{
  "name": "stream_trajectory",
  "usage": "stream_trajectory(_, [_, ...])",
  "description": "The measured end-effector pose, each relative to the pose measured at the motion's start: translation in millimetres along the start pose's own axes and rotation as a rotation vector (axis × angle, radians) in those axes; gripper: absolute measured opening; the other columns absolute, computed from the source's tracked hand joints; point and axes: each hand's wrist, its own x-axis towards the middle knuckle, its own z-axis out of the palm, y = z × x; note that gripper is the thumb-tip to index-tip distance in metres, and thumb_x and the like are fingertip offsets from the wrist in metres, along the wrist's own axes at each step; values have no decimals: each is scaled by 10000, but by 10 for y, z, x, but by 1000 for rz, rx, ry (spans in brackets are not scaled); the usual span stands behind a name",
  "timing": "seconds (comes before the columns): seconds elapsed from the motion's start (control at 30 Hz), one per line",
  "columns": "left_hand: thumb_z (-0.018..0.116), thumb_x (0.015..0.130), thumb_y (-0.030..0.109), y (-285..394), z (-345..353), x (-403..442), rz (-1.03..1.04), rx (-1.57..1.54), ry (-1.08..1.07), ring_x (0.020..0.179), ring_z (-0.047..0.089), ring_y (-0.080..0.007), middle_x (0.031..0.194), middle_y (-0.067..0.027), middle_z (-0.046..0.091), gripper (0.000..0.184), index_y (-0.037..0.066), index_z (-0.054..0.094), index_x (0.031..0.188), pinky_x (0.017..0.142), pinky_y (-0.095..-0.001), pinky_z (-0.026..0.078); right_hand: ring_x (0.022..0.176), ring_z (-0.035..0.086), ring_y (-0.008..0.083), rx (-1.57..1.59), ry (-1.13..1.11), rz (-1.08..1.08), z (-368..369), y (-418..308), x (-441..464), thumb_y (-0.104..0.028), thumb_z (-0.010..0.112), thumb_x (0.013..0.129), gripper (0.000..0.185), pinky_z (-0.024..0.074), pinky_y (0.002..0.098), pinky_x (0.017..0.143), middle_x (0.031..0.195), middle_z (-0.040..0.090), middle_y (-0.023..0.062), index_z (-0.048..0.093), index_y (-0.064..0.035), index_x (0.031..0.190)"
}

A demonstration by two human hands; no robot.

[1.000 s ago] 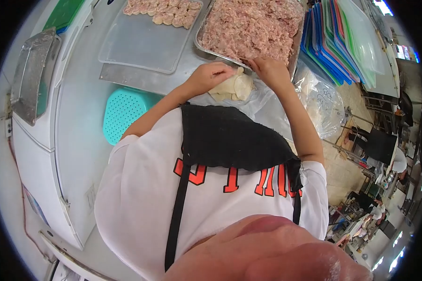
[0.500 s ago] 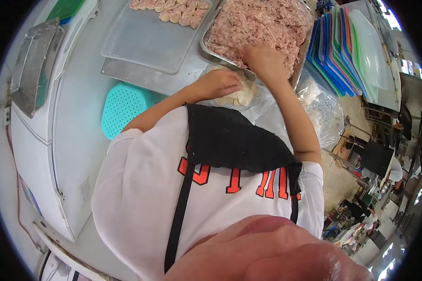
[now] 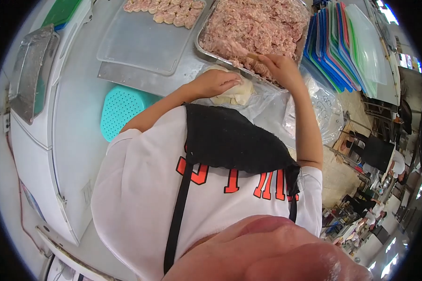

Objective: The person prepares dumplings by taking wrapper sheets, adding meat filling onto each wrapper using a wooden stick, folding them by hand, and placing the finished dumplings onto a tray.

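My right hand (image 3: 284,70) is closed on the end of a thin spatula (image 3: 252,56) whose far part reaches into the pink minced meat (image 3: 258,28) in a metal tray (image 3: 202,49). My left hand (image 3: 216,83) has its fingers curled beside a pile of pale round wrappers (image 3: 236,95) on clear plastic; whether it holds a wrapper cannot be made out. Rows of filled pieces (image 3: 173,13) lie at the top of a translucent board (image 3: 140,44) to the left of the meat tray.
A turquoise perforated basket (image 3: 122,112) is below the board. Stacked coloured trays (image 3: 335,47) and a plastic bag (image 3: 324,110) are on the right. At far left lies an empty metal pan (image 3: 30,77). Other people (image 3: 384,157) are in the far right background.
My right hand went into the meat and has drawn back toward the tray's near right edge, with the spatula now showing. My left hand stays by the wrappers. The view has shifted slightly.
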Motion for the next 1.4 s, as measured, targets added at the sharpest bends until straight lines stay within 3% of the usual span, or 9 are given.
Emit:
stream_trajectory(0.2, [546,938,184,-13,-50,4,128,-7,192,1023,601,-290,1063,-126,647,223,24,656,1047,884,-362,471,700,653,363,-530,58,-27,135,-149,-312,-344,509,944,358,511,468,626,736,663,163,672,-63,793])
stream_trajectory(0.43, [579,917,185,119,-100,-7,220,-99,457,910,619,-262,986,-118,640,196,5,650,947,814,-337,481,741,657,382,-97,149,-97,251,-249,-106,-321,482,953,374,517,490,663,767,660,210,659,-39,783])
stream_trajectory(0.73, [544,970,244,80,-9,-83,-145,-761,234,872,620,-106,972,-40,662,238,29,621,1039,769,-261,485,817,648,397,-133,64,-95,576,-351,248,-341,514,936,373,495,487,723,813,646,237,663,-13,839])
stream_trajectory(0.87, [530,970,177,120,-150,-49,-216,-1338,114,972,640,-206,1015,-113,647,231,6,567,1120,893,-330,503,810,640,406,159,15,26,340,-131,90,-356,504,948,372,482,479,701,839,641,249,682,-29,928])
stream_trajectory(0.97, [505,973,212,-19,-238,10,-149,-1369,336,1039,627,-284,1082,-160,639,248,17,557,1117,917,-401,507,785,648,383,-105,118,24,58,-124,-116,-418,512,940,405,495,475,685,801,663,204,699,-62,895])
stream_trajectory(1.07, [513,964,242,-225,-592,29,250,-1755,72,1098,602,-286,1128,-168,624,291,21,550,1149,951,-421,491,769,651,365,-364,110,-2,42,-148,-186,-432,516,932,414,502,471,676,789,669,178,691,-67,845])
stream_trajectory(1.13, [529,954,247,-113,-760,-44,169,-1780,226,1130,582,-284,1177,-168,604,326,24,537,1192,967,-414,481,771,644,364,-429,108,-71,266,-117,-212,-412,515,938,407,495,452,648,787,661,183,675,-59,813])
stream_trajectory(1.27, [563,935,241,137,-1029,-31,164,-1789,260,1182,549,-287,1284,-164,553,402,31,506,1274,1002,-412,460,552,568,215,139,93,-72,391,205,-181,-355,537,957,385,448,375,555,591,550,94,667,-32,794])
stream_trajectory(1.4, [546,946,213,145,-1004,117,40,-1541,502,1227,518,-276,1335,-169,519,427,3,469,1310,1039,-415,434,585,536,140,415,120,132,314,164,-208,-363,536,965,376,419,312,565,618,569,55,711,-39,890])
